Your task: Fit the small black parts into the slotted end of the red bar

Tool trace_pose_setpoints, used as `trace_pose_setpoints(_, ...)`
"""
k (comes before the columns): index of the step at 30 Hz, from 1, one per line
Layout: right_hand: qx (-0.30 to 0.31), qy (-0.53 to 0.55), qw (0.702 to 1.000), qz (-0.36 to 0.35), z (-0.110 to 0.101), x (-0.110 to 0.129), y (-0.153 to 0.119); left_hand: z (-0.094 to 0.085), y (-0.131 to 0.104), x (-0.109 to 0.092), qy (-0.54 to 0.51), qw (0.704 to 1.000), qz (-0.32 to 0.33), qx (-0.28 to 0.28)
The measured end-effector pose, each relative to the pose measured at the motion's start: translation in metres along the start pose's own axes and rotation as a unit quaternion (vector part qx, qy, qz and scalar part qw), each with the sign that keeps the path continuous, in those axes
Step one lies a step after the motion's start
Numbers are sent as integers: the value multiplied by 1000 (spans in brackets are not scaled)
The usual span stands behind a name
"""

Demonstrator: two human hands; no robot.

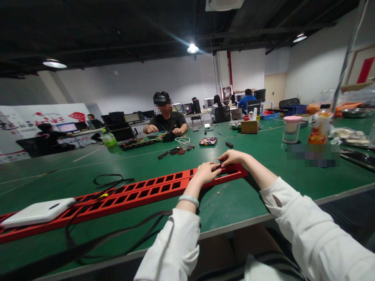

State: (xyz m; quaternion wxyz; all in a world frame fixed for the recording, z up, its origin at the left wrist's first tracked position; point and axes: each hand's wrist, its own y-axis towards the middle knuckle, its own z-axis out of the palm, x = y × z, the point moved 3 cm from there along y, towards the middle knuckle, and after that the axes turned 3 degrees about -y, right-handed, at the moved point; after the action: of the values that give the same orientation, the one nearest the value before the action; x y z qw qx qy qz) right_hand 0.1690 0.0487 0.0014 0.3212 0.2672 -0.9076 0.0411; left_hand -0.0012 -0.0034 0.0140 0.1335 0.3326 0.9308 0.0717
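Observation:
A long red slotted frame (172, 183) with two rows of rectangular openings lies across the green table. Over its right end, my left hand (207, 172) rests with fingers bent, the fingertips on a small dark part (217, 166). From the other side my right hand (232, 157) curls its fingers down onto the same part. My fingers cover most of it, so its exact kind is hidden. A white power bank (39, 212) lies on the frame's left end, with a black cable (109, 180) close by.
A dark strap (96, 242) crosses the table's near left. Beyond the frame lie several small dark pieces (175, 151), a white cable (184, 141) and a patterned box (208, 141). A person (165, 119) works opposite. A pink-lidded cup (291, 130) and bottle (320, 127) stand right.

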Motion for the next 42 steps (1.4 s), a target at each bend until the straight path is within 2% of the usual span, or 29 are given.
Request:
trace_pose_setpoints(18, -31, 4, 1000, -1, 4, -6, 5, 3, 1, 3, 2, 1000, -1, -8)
trace_pose_setpoints(30, -56, -65, 996, -10, 3, 2, 2, 2, 0, 2, 2, 1000, 16, -10)
trace_pose_setpoints(42, -28, -101, 994, -10, 1, 9, 1, 4, 2, 5, 40, 999, 18, -5)
